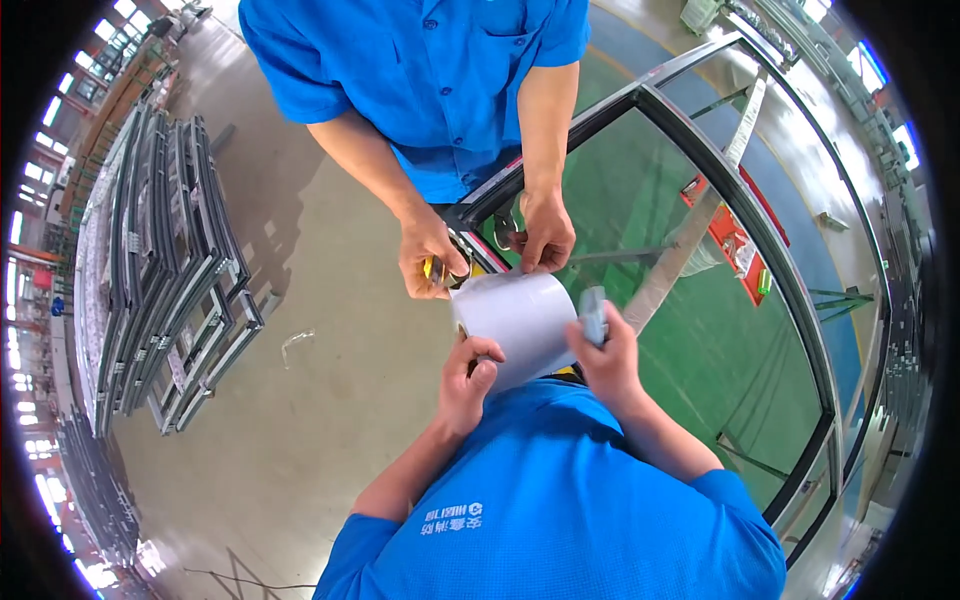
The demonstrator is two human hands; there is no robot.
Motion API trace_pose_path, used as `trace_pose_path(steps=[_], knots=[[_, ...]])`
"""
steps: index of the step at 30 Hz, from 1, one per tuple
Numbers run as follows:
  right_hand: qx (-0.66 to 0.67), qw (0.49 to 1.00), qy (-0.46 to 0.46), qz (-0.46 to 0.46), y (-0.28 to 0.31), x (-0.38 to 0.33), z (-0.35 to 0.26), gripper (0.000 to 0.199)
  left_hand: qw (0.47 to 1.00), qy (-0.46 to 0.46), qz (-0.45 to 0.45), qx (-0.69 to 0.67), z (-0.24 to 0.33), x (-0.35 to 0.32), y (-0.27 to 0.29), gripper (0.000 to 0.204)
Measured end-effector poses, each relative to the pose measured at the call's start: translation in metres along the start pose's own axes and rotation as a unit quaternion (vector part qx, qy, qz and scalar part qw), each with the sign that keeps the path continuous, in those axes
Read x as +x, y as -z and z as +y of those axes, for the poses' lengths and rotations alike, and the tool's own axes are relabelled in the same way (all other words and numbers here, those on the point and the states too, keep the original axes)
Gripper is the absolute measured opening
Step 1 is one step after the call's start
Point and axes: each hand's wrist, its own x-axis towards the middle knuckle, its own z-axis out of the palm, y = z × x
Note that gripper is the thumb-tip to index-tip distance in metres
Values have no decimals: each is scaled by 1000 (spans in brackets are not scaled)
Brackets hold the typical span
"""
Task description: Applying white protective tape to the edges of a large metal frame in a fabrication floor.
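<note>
Between me and a co-worker is a wide roll of whitish film or sheet (522, 325), its surface curved. My left hand (465, 385) is closed at its left end, thumb and fingers gripping the edge. In my right hand (612, 365), at the other end, is a light grey-blue tool (593, 315), smeared by motion; its kind is unclear. The co-worker's one hand (545, 235) pinches the sheet's far edge. Their other hand (428, 258) holds a small yellow-and-black object (434, 269) near the sheet's far left corner.
A large dark metal frame (775, 250) stands close on my right, reaching under the hands. A red tray (735, 250) with small items lies beyond its bars. Several metal frames (165, 270) are stacked at left. A clear scrap (297, 343) lies on the floor.
</note>
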Motion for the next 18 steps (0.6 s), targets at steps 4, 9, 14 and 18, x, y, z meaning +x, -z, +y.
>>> trace_pose_path(steps=[4,9,14,18], knots=[[125,990,-67,26,13,7,34,13,998,40,3,-51,3,1,0,40],[261,957,-125,-35,0,-1,70,17,999,33,-2,-21,-4,1,2,18],[286,952,-98,-46,-11,0,74,13,994,71,29,-74,-8,-1,7,14],[292,954,-71,0,-14,-5,61,16,996,72,18,-58,-7,-7,8,30]])
